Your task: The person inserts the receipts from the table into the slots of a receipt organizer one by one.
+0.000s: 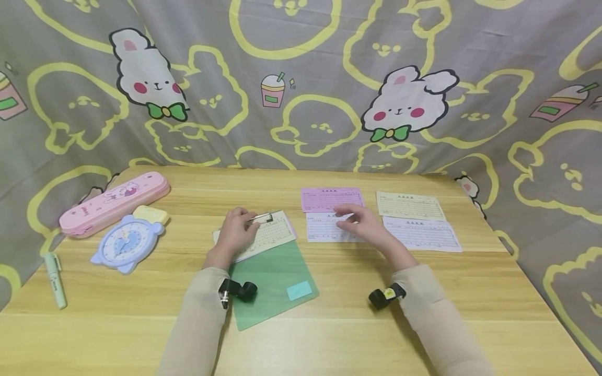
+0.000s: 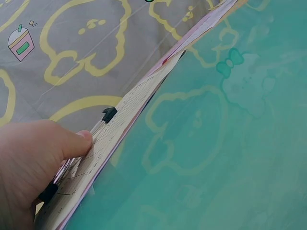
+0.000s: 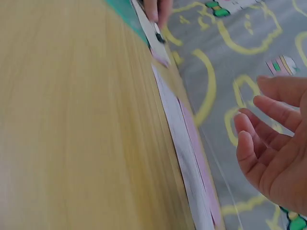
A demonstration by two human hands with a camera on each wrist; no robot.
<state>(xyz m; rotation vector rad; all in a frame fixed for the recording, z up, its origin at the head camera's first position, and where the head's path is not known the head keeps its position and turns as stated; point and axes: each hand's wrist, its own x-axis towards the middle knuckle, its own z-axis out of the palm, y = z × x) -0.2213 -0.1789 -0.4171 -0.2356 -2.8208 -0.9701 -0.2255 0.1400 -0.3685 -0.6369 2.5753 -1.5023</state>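
On the green folder, the left hand grips clipped paper slips.

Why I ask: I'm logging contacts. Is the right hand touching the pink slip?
Apart. The right wrist view shows it: a gap, with patterned cloth visible through it, lies between the right hand and the pink slip.

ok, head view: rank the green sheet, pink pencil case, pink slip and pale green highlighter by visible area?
Largest to smallest:
1. Green sheet, partly covered
2. Pink pencil case
3. Pink slip
4. Pale green highlighter
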